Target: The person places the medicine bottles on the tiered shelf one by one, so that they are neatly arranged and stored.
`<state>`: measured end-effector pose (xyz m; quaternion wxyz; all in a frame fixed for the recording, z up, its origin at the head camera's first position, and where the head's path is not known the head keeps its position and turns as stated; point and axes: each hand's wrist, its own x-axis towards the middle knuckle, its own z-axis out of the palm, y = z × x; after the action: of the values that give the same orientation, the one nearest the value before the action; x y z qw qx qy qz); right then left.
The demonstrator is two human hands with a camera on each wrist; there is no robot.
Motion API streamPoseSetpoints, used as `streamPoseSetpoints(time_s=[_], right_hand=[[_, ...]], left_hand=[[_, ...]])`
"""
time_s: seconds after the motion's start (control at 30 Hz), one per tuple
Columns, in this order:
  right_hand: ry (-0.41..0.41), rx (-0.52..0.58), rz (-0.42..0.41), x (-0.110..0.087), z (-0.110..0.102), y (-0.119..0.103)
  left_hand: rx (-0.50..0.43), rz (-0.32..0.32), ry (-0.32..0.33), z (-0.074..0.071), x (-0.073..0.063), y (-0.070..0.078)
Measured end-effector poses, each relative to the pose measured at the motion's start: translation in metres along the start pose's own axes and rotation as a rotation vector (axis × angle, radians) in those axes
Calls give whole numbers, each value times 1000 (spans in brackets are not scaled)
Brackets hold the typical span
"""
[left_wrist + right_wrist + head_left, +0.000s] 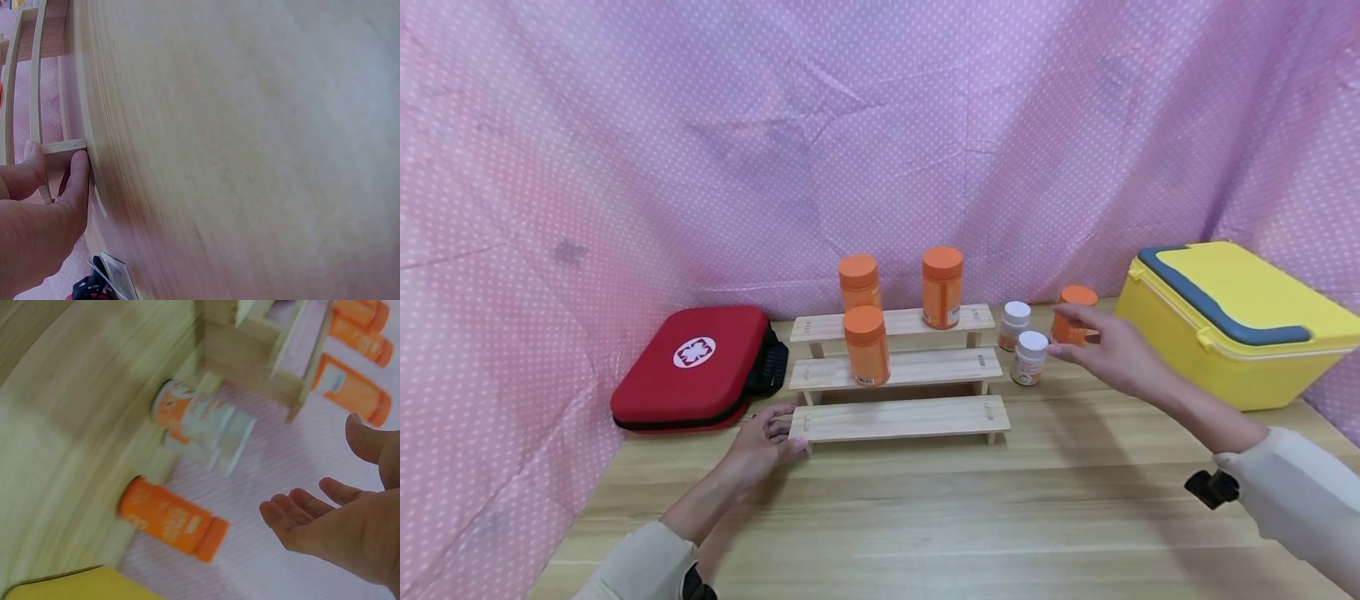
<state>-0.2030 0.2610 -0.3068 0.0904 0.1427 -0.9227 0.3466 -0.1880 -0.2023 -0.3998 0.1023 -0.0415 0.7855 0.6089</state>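
A three-step wooden display rack (898,421) stands mid-table. At its lowest step's left end, my left hand (758,446) grips the rack; in the left wrist view, thumb and fingers (78,187) close around the board and its leg. My right hand (1108,346) hovers at the right, thumb and fingers apart and nothing between them. Just left of its fingertips stands a small white-capped bottle (1029,358), with a second white-capped bottle (1014,325) behind. An orange bottle (1077,298) is partly hidden by the right hand; the right wrist view shows that orange bottle (172,517) upright on the table.
Two orange bottles (942,287) stand on the rack's top step, and another orange bottle (867,346) on the middle step. A red first-aid case (700,367) lies left of the rack. The yellow box (1210,350) with a grey handle sits at right. Pink dotted cloth (880,150) hangs behind.
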Motion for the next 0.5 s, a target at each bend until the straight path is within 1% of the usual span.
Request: streamPoseSetpoints(time_s=[0.23, 0.37, 0.5], right_hand=[[-79, 12, 49, 15, 9, 28], [-114, 33, 43, 26, 20, 43], [-156, 100, 19, 34, 32, 54]], left_hand=[[-8, 15, -9, 0, -1, -1], [7, 15, -2, 0, 0, -1], [25, 20, 2, 0, 0, -1]])
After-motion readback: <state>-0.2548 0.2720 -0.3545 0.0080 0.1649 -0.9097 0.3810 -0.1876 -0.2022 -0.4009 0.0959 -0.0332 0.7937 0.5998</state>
